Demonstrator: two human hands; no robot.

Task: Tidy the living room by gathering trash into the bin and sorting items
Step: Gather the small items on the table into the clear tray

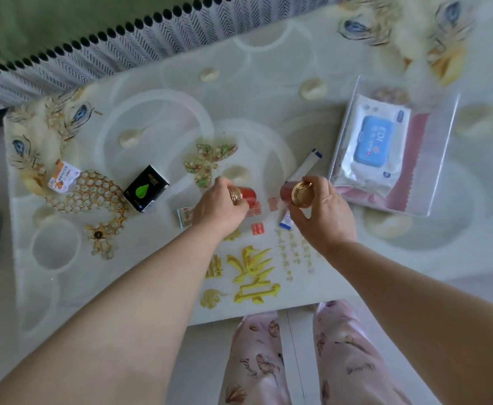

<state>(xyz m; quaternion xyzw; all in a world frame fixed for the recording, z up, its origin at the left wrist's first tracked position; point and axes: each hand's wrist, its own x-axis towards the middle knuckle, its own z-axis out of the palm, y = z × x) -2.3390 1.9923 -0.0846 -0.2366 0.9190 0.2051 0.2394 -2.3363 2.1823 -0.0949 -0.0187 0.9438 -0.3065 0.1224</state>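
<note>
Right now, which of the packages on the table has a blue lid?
The white wipes pack on the right: its lid is blue. The black box bears a green drop; the small packet at left is orange.

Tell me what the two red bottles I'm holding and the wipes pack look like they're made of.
The left bottle: glossy red body, likely glass or hard plastic; shiny gold cap, metal or metallised plastic. The right bottle: same look, its gold cap glinting. The wipes pack: soft, wrinkled plastic film with a stiff matte blue lid, seemingly plastic.
</note>
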